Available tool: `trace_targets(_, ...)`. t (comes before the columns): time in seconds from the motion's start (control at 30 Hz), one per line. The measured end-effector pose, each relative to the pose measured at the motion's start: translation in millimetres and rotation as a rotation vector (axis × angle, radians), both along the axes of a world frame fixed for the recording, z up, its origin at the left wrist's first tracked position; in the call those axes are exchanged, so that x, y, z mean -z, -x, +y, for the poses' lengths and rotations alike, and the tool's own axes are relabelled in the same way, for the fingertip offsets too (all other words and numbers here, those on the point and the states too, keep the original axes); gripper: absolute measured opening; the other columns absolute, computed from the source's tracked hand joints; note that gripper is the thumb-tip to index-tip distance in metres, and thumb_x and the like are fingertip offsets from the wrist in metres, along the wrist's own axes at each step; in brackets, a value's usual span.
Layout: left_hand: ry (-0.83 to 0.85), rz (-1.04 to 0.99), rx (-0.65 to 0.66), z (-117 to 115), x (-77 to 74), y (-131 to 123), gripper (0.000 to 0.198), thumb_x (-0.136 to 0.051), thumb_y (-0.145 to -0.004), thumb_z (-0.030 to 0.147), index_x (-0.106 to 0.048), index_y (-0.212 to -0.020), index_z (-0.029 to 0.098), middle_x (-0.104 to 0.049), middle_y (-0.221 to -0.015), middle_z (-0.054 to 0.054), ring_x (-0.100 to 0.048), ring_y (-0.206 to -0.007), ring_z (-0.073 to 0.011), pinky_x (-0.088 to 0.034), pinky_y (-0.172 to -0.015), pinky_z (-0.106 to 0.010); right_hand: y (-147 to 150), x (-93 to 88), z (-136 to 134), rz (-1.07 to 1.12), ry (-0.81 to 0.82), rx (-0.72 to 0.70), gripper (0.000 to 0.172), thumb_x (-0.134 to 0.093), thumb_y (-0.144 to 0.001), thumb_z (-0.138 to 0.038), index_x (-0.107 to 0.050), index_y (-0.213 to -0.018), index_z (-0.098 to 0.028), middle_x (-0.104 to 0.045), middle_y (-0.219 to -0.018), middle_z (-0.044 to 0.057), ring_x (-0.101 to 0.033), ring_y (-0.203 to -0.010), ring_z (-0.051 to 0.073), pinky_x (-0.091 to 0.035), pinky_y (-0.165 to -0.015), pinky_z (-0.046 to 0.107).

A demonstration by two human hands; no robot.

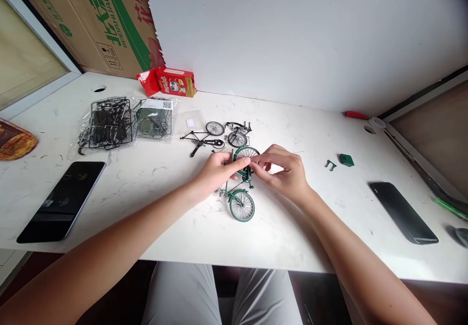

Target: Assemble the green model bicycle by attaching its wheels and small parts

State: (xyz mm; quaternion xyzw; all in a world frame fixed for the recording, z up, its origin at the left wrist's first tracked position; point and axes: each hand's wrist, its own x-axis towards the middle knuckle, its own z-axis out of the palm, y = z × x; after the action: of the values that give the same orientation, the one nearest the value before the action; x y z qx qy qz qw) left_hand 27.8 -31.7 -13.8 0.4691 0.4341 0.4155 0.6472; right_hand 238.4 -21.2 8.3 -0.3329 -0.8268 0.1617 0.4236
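Note:
A small green model bicycle (242, 205) is held over the white table, one spoked wheel toward me and the other under my fingers. My left hand (218, 170) grips it near the far wheel, thumb across the wheel. My right hand (281, 169) is pinched at the same wheel, its fingertips meeting my left thumb; anything between them is too small to make out. Just beyond lie a black model bicycle frame (204, 141) and black wheel parts (237, 138).
Bagged black parts (107, 122), bagged green parts (155, 119) and a red packet (177, 82) lie at the back left. Phones (62, 202) (403, 212) flank my arms. A green block (346, 159) and a small green bracket (331, 165) sit to the right.

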Motion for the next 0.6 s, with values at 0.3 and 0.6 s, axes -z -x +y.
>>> trace_targets(0.3, 0.010, -0.018, 0.012, 0.5, 0.4, 1.3, 0.043, -0.082, -0.082, 0.055, -0.081, -0.099, 0.016, -0.076, -0.108, -0.012, -0.065, -0.094, -0.0201, -0.055, -0.076, -0.032, 0.9, -0.9, -1.6, -0.019, -0.046, 0.005, 0.014, -0.075, -0.093, -0.021, -0.083, -0.102, -0.027, -0.070, -0.074, 0.001, -0.058, -0.068, 0.015, -0.052, -0.061, 0.033)
trace_targets(0.6, 0.019, -0.036, 0.038, 2.1, 0.6, 3.9, 0.036, -0.083, -0.083, 0.048, -0.081, -0.100, 0.017, -0.077, -0.112, -0.012, -0.066, -0.096, -0.0203, -0.052, -0.079, -0.032, 0.0, -4.0, -2.1, -0.073, -0.004, 0.019, 0.010, -0.072, -0.096, -0.025, -0.081, -0.099, -0.028, -0.072, -0.078, 0.002, -0.060, -0.070, 0.016, -0.054, -0.063, 0.035)
